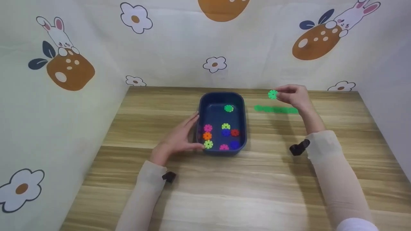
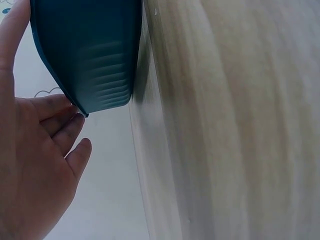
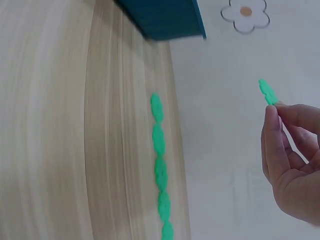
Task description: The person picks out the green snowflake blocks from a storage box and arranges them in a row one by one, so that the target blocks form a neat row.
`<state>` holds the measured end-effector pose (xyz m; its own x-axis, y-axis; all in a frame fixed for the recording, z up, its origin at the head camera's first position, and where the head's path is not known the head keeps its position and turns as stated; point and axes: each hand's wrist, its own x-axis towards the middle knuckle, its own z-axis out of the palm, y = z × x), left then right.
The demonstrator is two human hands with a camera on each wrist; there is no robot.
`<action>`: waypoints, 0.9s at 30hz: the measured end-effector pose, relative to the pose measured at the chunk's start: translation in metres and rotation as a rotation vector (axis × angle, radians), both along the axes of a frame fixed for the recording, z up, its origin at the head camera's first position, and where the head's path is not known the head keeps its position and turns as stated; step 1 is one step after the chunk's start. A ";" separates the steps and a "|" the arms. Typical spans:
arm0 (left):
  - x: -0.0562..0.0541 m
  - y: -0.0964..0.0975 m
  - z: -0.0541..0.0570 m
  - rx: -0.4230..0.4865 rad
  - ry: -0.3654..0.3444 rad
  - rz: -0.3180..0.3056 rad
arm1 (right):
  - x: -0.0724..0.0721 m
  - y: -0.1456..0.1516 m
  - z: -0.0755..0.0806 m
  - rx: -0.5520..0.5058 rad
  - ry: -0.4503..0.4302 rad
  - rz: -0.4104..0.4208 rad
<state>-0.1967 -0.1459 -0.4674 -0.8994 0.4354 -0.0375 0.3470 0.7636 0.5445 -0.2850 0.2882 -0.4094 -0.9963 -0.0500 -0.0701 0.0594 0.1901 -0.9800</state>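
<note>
My right hand [image 1: 293, 94] pinches a green notched plastic disc [image 1: 272, 94] between thumb and fingertips. In the right wrist view this disc [image 3: 267, 92] is seen nearly edge-on, raised above the wooden tabletop. Below it lies a row of several green discs [image 1: 276, 109], set end to end. A dark blue plastic bin [image 1: 245, 128] stands left of the row, with notched discs in pink, orange, yellow, blue, red and green inside. My left hand [image 1: 176, 138] rests along the bin's left side, thumb by the near corner. The left wrist view has its fingers [image 2: 70, 132] at the rim.
A cloth wall [image 1: 179, 41] printed with rabbits and flowers rises behind and to the left of the wooden table [image 1: 224, 189]. On the right is a plain pale wall [image 1: 388, 83]. Small black cameras [image 1: 298, 148] are strapped at both wrists.
</note>
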 end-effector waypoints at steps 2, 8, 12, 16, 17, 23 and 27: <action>0.000 0.000 0.000 0.003 0.008 -0.006 | 0.002 0.014 -0.002 0.013 -0.015 -0.032; 0.002 0.000 -0.003 0.038 0.012 -0.027 | 0.009 0.054 -0.011 -0.034 -0.068 -0.108; 0.001 -0.001 -0.001 0.034 0.011 -0.024 | 0.011 0.073 -0.020 -0.014 -0.094 -0.160; 0.000 -0.001 0.002 0.016 0.006 -0.021 | 0.011 0.089 -0.027 -0.026 -0.136 -0.210; -0.001 -0.001 0.002 0.018 0.007 -0.025 | 0.011 0.092 -0.029 -0.020 -0.148 -0.220; 0.000 -0.001 0.003 0.001 0.003 -0.028 | 0.014 0.110 -0.042 0.141 -0.176 -0.257; 0.000 0.000 0.004 -0.008 0.004 -0.018 | 0.017 0.118 -0.048 0.070 -0.223 -0.284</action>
<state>-0.1965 -0.1461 -0.4634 -0.8914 0.4516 -0.0379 0.3630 0.7615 0.5370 -0.2685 0.4060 -0.4573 -0.9295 0.2393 -0.2807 0.3304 0.2018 -0.9220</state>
